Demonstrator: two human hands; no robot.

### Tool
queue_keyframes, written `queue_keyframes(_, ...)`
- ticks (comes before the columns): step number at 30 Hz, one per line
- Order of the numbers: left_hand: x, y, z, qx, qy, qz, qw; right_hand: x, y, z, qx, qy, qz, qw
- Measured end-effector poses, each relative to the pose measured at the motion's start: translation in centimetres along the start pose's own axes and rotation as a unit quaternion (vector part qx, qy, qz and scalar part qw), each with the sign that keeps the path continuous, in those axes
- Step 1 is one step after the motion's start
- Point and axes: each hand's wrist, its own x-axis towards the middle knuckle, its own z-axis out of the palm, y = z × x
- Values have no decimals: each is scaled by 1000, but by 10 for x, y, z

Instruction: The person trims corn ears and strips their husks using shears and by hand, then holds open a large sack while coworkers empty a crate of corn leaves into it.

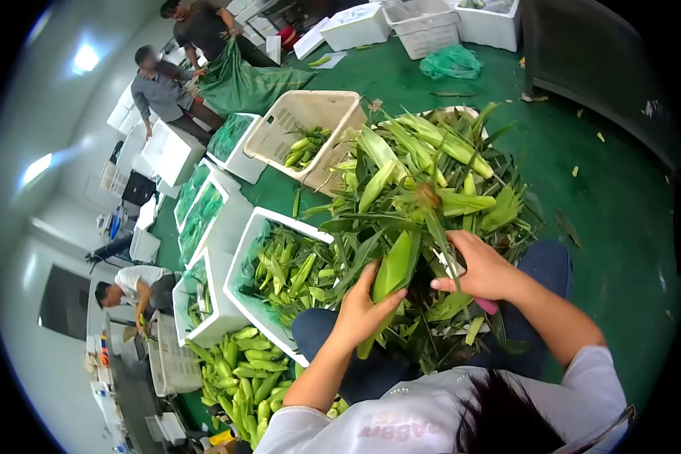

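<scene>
Green floor (620, 212), pale wall (68, 185)

Curving up the left edge, the wall carries two bright lights (85, 57) at upper left. Right of it, a person in white (132, 281) bends by a crate at lower left; two people (157, 92) stand near a green sack (246, 83) at upper left. Green corn (238, 378) lies heaped at lower left, below white boxes (280, 344). At centre, the left hand (356, 309) is curled round an ear (392, 268), held tilted before a leafy heap (454, 155). Just right, the right hand (478, 268) is partly closed on a pink-handled tool (486, 306). Bare floor fills the right, under a dark panel (598, 72) at upper right.
</scene>
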Motion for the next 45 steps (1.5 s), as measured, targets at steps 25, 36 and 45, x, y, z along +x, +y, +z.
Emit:
queue_keyframes(25,18,-73,-31,-218,-62,9,974,-58,-6,33,504,-231,96,827)
queue_keyframes(36,28,-63,-21,-238,49,-41,969,-8,-18,51,483,-77,138,861)
queue_keyframes(45,38,-20,-17,-500,276,54,819,-40,-7,102,366,-109,133,915)
